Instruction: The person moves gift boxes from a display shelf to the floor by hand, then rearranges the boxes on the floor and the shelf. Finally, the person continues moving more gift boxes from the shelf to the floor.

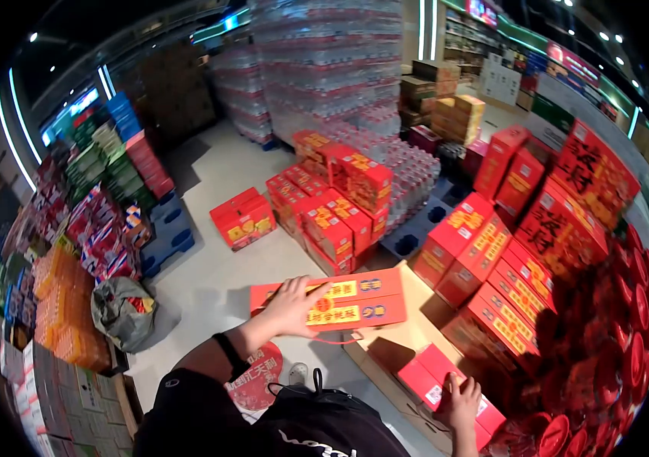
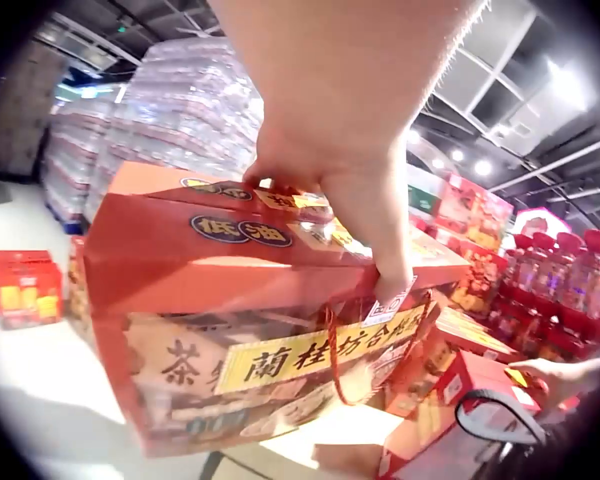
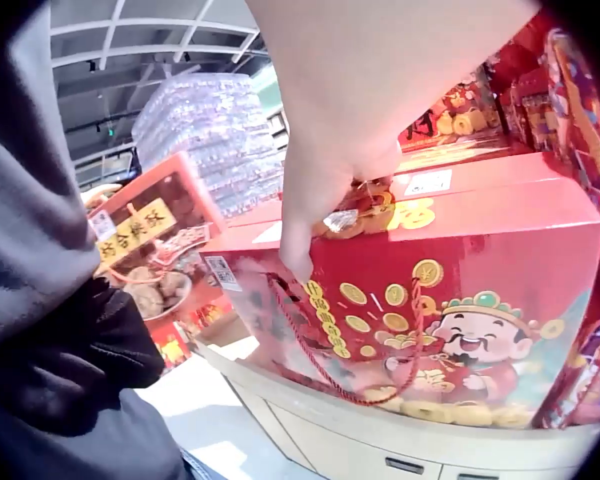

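My left hand [image 1: 291, 308] grips a red gift box [image 1: 381, 308] from above, thumb over the near top edge and fingers across the top. In the left wrist view that box [image 2: 200, 270] has a yellow label strip, a pictured front and a red cord handle hanging down. My right hand [image 1: 461, 404] holds the top of another red gift box [image 1: 420, 372]. The right wrist view shows this box [image 3: 490, 260] with gold coins, a smiling cartoon figure and a looped cord, at the edge of a pale display counter [image 3: 330, 440].
More red gift boxes [image 1: 495, 308] stand on the counter at the right, beside red-capped jars [image 1: 613, 365]. Across the floor are stacked red cartons [image 1: 332, 228] and shrink-wrapped bottles [image 1: 324, 61]. A grey bag [image 1: 122, 316] and orange packs [image 1: 65, 305] line the left.
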The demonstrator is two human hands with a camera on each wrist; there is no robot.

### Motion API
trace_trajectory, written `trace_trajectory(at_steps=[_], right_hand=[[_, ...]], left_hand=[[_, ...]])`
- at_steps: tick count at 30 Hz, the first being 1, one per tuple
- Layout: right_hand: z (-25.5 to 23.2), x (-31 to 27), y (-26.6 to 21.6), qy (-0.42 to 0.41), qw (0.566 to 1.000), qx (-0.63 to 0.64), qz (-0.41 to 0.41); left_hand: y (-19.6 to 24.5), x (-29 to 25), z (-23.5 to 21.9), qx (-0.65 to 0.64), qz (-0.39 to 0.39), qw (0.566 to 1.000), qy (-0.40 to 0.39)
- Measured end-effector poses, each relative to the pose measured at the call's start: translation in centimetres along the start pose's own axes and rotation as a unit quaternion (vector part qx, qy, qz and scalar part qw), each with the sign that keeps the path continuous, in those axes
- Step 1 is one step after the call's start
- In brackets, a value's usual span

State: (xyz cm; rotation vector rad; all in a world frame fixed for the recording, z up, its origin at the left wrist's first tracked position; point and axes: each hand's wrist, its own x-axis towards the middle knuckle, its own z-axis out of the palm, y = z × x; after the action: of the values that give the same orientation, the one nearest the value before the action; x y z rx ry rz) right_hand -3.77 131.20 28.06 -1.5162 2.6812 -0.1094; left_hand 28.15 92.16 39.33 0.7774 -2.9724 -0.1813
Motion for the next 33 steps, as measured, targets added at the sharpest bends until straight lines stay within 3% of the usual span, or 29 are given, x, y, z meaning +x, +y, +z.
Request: trace_trajectory(at_steps=[4,9,12,15,18,24,29,33], right_hand=[[-4.2,4.1,-4.0,-0.040,0.999,-0.001,0.034],[-8.7,12.1,-11.7,0.039,0.998,0.021,0.042],[-9.8,17.9,-16.1,0.079,0.997,-0.015,0.008],[-12.7,24.0,-23.0,0.069,0.998,0.004,0.007],[-12.9,31.3,-27.6,0.091,0.995,-0.005,-0.026],[-8.9,48.0,-35.3,0.083,0.994,0.035,-0.062],[-2.5,62.6,-40.7,0.030,0.999,0.005,-0.045],[1.8,74.3,-44.6,-0.005,1.000,-0.008,-0.026]], left_hand=[[-9.6,-8.4,1.0,-0.007,-0.105,0.994,0.022],[-22.4,-18.2,4.2,0.022,-0.220,0.975,0.019],[-29.6,-23.0,5.1,0.060,-0.320,0.941,-0.095],[-34.8,-25.9,4.5,0.084,-0.369,0.916,-0.134],[-38.1,-25.9,2.6,0.050,-0.402,0.897,-0.176],[-42.9,-24.2,3.4,0.031,-0.422,0.896,-0.136],[-46.7,-18.8,2.9,-0.032,-0.463,0.881,-0.092],[-51.3,-12.3,2.1,-0.007,-0.468,0.878,-0.097]])
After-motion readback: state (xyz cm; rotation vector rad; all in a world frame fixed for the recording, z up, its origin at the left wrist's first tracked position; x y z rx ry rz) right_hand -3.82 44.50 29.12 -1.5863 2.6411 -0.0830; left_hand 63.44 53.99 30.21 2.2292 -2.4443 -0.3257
